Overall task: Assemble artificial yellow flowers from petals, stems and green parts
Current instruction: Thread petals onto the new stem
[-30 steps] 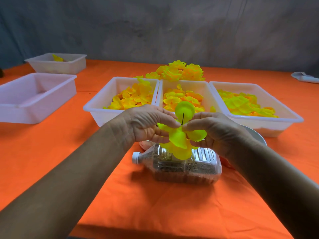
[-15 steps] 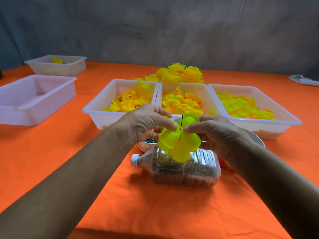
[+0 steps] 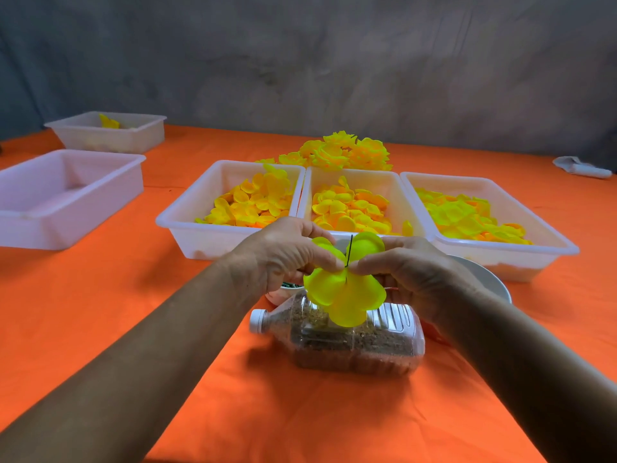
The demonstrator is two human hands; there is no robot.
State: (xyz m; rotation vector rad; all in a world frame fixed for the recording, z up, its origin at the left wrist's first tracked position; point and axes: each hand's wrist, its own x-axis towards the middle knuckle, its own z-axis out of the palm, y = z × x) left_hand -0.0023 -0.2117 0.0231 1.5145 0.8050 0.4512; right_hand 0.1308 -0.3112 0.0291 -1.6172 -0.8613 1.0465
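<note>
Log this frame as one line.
step: threading petals | left hand: pinching petal cluster | right hand: pinching same | stem: through centre

**Petals pushed down the stem, not much else**

So 1 second back the top petal [image 3: 369, 245] sat higher up the thin dark stem [image 3: 349, 250], standing well above the fingertips. Now it's slid down and sits close against the rest of the yellow flower [image 3: 344, 292], so the petals look bunched tighter. Left hand [image 3: 287, 253] and right hand [image 3: 405, 267] have closed in around the stem, thumbs almost touching at the middle. More bare stem pokes out on top now.
</note>
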